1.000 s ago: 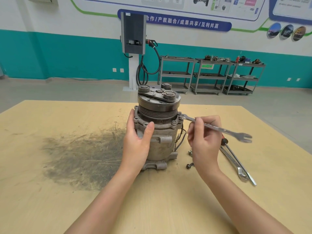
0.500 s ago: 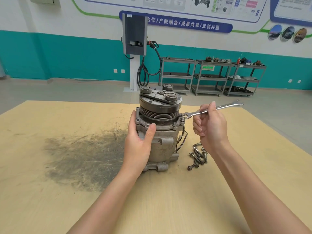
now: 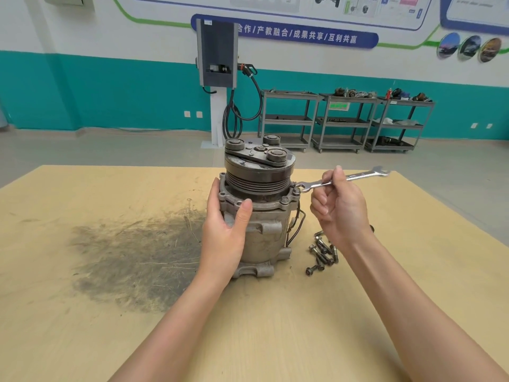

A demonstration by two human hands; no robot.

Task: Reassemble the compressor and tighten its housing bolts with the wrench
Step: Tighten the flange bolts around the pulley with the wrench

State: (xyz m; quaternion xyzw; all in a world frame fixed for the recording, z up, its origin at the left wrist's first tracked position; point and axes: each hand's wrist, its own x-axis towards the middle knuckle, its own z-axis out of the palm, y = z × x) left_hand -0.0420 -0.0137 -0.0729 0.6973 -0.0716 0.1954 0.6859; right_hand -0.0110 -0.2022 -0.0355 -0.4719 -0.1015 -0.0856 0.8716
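Since the frame half a second back, little has shifted: the wrench sits at nearly the same upward slant, its handle swung up from the low angle it had a second ago, when it pointed down toward the table. Its ring end sits on a housing bolt at the right edge of the compressor's flange, and its open-jaw end points away to the right. The right hand grips the shaft partway along, fingers curled around it and pressed together, index fingertip raised above the metal. The left hand holds the compressor from the left side, fingers wrapped behind the body and thumb laid across the front just under the flange. The compressor stands upright on the table with its pulley on top, beside a dark smudge. Loose bolts lie in a small heap just right of its base, under the right wrist.
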